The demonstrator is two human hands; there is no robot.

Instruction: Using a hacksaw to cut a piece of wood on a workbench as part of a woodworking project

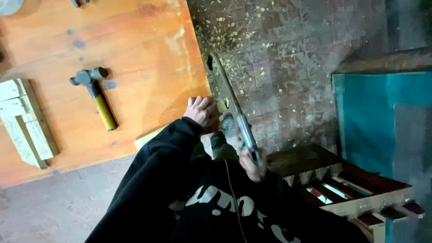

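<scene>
1. Pale wood blocks (pixel 24 121) lie far left on the orange counter (pixel 148 54), a hammer (pixel 95 95) beside them.
2. The left hand (pixel 201 111) presses the counter's right edge, fingers curled (grasping nothing visible).
3. The right hand (pixel 253 164) has its fingers clenched around a handsaw (pixel 231 105) just beyond that edge.

My left hand (pixel 201 110) lies knuckles up, fingers curled downward, black sleeve (pixel 153 171) bent at the elbow. My right hand (pixel 252 164) is blurred, fist clenched, held close to my chest.
</scene>
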